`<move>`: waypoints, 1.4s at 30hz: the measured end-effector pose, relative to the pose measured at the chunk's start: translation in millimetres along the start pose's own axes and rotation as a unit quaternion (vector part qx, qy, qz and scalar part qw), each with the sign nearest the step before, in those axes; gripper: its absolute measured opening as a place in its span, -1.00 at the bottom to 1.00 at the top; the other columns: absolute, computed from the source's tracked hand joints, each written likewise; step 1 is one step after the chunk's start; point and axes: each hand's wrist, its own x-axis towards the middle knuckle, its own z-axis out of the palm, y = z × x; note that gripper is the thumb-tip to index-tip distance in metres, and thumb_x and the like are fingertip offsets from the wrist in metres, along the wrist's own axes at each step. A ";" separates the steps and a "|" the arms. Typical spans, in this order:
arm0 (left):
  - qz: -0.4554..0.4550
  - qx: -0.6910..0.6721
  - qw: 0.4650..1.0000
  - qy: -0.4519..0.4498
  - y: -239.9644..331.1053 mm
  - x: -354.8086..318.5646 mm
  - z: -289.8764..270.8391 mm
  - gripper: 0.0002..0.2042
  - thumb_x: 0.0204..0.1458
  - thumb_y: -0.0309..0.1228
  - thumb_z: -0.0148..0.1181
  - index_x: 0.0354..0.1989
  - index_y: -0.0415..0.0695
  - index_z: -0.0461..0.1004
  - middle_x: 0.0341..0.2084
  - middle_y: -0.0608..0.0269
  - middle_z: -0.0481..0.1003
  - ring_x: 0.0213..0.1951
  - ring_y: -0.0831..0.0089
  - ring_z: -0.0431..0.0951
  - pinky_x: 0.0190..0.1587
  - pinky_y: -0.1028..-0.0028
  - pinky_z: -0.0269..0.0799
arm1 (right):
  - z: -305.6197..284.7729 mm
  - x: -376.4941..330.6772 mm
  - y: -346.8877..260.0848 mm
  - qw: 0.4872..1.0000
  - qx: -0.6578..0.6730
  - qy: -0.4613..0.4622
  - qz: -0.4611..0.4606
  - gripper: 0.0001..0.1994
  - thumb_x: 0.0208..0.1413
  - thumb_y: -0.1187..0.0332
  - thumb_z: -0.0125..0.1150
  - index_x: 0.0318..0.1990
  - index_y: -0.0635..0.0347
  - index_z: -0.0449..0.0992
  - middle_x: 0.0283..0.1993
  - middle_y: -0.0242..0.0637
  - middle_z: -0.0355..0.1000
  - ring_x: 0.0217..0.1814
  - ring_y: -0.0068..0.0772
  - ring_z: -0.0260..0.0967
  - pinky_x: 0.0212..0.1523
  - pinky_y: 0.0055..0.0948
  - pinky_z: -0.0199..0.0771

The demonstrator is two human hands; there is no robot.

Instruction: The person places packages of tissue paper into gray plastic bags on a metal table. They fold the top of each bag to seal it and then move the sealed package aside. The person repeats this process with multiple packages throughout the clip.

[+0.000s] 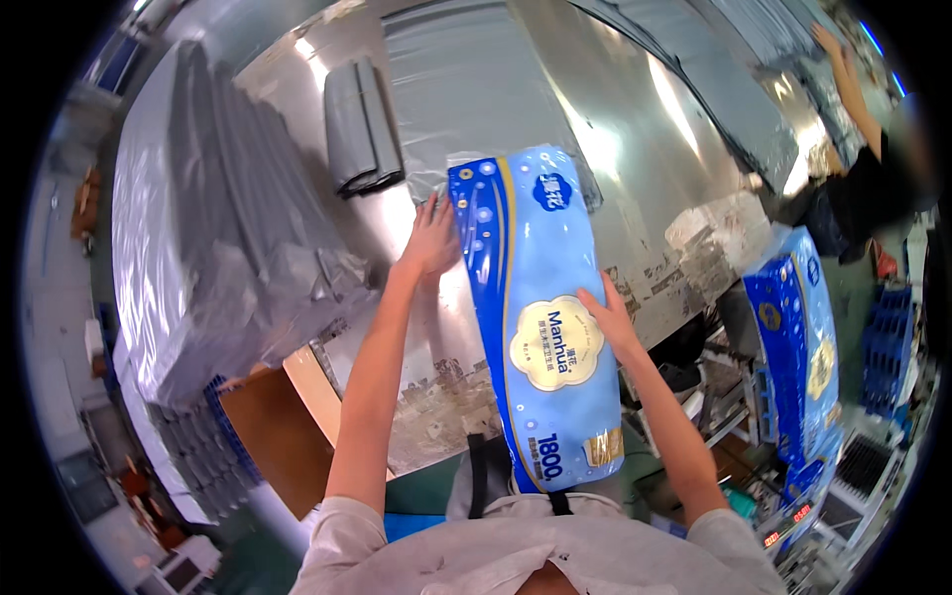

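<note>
A long light- and dark-blue plastic-wrapped pack of tissue rolls (540,258) lies over the near edge of the metal table, its near end close to my body. My right hand (612,319) grips its right side, with the thumb on top. My left hand (432,240) is at the far left side of the pack, fingers stretched forward and apart; whether it presses on the pack is hard to tell. Just beyond the pack's far end lies a flat grey plastic bag (461,94), partly covered by the pack.
A folded grey plastic bundle (359,124) lies left of the flat bag. A tall stack of grey bags (208,228) hangs at the left, above an open cardboard box (283,431). More blue packs (798,337) stand at the right. A co-worker's arm (853,94) reaches in at the far right.
</note>
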 end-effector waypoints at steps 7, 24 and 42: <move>-0.168 -0.329 0.928 0.054 -49.3 4.6 -15.2 -0.61 0.05 -0.59 -0.09 0.09 -0.22 0.40 0.10 -0.04 0.41 0.07 0.09 0.48 0.12 0.29 0.35 | -34.1 138.6 -26.6 0.967 -0.192 0.035 -0.165 -0.60 0.28 0.19 0.01 0.11 0.31 0.40 0.00 -0.04 0.47 0.07 -0.10 0.42 0.12 -0.26 0.36; -0.202 -0.062 0.974 0.080 17.9 48.5 -64.8 -0.64 0.08 -0.35 0.14 0.06 -0.04 0.30 -0.09 0.07 0.43 -0.06 -0.09 0.47 -0.07 0.11 0.44 | -18.9 311.1 -74.7 0.718 -0.553 -0.153 -0.394 -0.48 -0.16 0.42 0.33 0.07 -0.10 0.45 -0.07 -0.27 0.44 0.07 -0.24 0.35 0.07 -0.20 0.27; -0.262 -0.417 0.831 0.258 -9.5 47.6 -54.6 -0.66 0.23 -0.30 0.04 0.09 -0.22 0.44 -0.01 0.07 0.53 0.05 0.38 0.49 0.11 0.38 0.35 | -12.1 290.5 -61.7 0.821 -0.473 -0.047 -0.317 -0.75 -0.07 0.31 0.35 -0.16 -0.03 0.59 -0.06 -0.23 0.38 0.11 -0.12 0.31 0.05 -0.17 0.38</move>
